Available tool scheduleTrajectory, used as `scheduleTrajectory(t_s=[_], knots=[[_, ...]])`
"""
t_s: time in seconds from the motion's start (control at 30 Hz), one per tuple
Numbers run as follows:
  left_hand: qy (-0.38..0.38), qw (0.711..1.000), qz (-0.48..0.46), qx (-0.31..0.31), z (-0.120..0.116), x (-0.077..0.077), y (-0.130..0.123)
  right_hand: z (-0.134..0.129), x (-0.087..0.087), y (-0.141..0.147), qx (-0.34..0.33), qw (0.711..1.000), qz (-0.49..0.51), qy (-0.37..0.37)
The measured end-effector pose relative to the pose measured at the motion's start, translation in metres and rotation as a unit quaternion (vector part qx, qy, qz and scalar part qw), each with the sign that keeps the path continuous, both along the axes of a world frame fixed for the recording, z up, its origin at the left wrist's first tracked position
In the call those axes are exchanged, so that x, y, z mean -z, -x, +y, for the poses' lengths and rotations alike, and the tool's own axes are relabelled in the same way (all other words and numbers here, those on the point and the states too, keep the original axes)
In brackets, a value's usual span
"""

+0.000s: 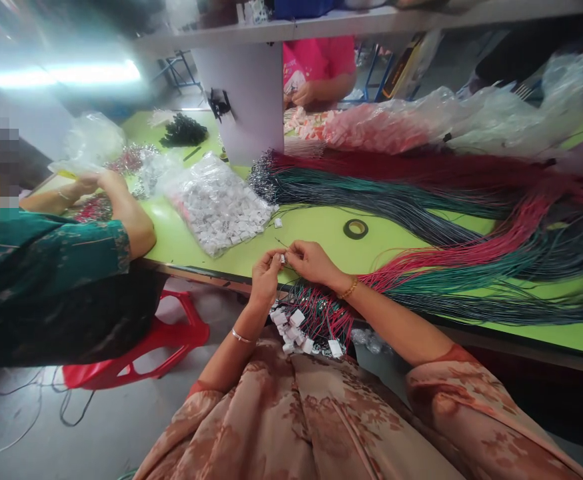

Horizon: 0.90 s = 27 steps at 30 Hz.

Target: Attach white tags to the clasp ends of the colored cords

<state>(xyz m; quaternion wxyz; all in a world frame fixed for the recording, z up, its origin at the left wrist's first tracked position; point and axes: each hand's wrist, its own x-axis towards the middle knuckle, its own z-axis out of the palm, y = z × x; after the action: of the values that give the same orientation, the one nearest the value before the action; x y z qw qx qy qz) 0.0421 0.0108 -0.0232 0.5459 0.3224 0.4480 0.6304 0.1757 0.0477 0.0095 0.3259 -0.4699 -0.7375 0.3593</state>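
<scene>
My left hand pinches a small white plastic connector at the table's front edge. Close beside it, my right hand has thumb and finger closed on a thin dark wire whose tip points up and left. Whether the wire's end is inside the connector I cannot tell. Below my hands, a bunch of red, green and black wires with white connectors on their ends hangs over the edge toward my lap. Ahead lies a clear plastic bag of white connectors, with one loose connector next to it.
Long bundles of red wires, green wires and black wires stretch across the green table. A roll of black tape lies ahead. At left, a co-worker's arm rests near a red stool. Another person works opposite.
</scene>
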Motion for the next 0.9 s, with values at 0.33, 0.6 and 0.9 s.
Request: scheduleTrajectory(t_s=[0.33,0.6,0.9], knots=[[0.002,0.999,0.032,0.029,-0.001,-0.005,0.008,0.0,0.002,-0.009,-0.063,0.998,0.001,-0.015],[0.037,0.992,0.085,0.081,-0.007,-0.016,0.012,0.013,-0.003,-0.032,-0.08,0.995,-0.048,-0.046],[0.033,0.936,0.293,0.193,-0.007,-0.028,0.039,0.051,0.005,-0.128,0.182,0.873,-0.449,-0.055]])
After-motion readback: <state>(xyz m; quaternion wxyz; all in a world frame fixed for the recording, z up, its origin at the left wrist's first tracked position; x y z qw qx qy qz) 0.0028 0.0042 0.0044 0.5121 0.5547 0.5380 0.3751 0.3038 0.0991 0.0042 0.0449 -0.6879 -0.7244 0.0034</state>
